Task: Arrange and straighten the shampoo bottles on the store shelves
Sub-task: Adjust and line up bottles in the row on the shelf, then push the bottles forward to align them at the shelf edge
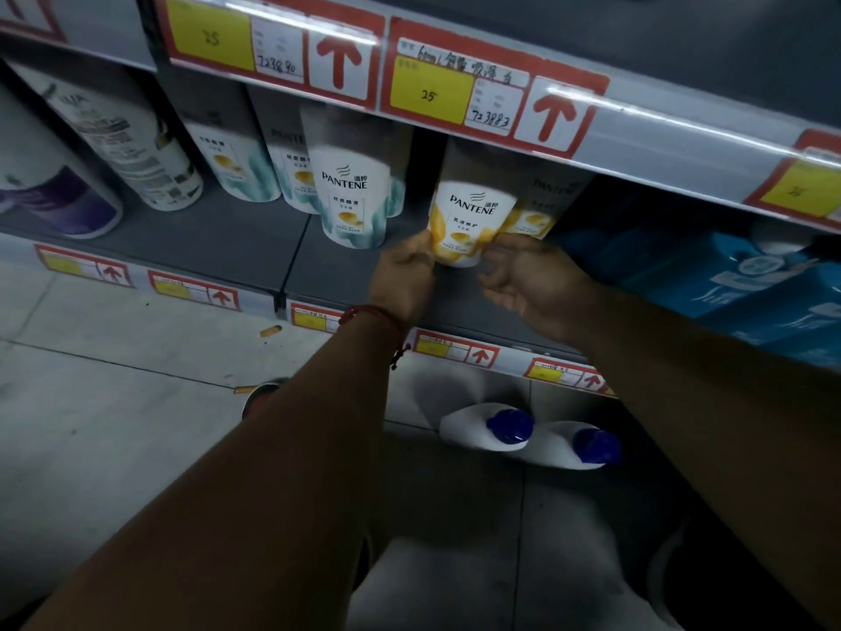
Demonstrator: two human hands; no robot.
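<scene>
We see the yellow Pantene bottle (471, 220) on the grey shelf (255, 239), near the front edge, its label facing us. The left hand (405, 271) grips this bottle's lower left side with curled fingers, and a red cord (373, 316) circles the wrist. The right hand (532, 280) lies at the bottle's lower right, fingers reaching loosely toward it; it is too blurred for us to tell whether it grips. Just left of the bottle stands a teal Pantene bottle (355, 198), and behind its right side a second yellow bottle (532, 216). Further right lie blue packs (728, 284). Above runs a price strip (432, 93), and well below sit two white jugs (509, 425) with blue caps
</scene>
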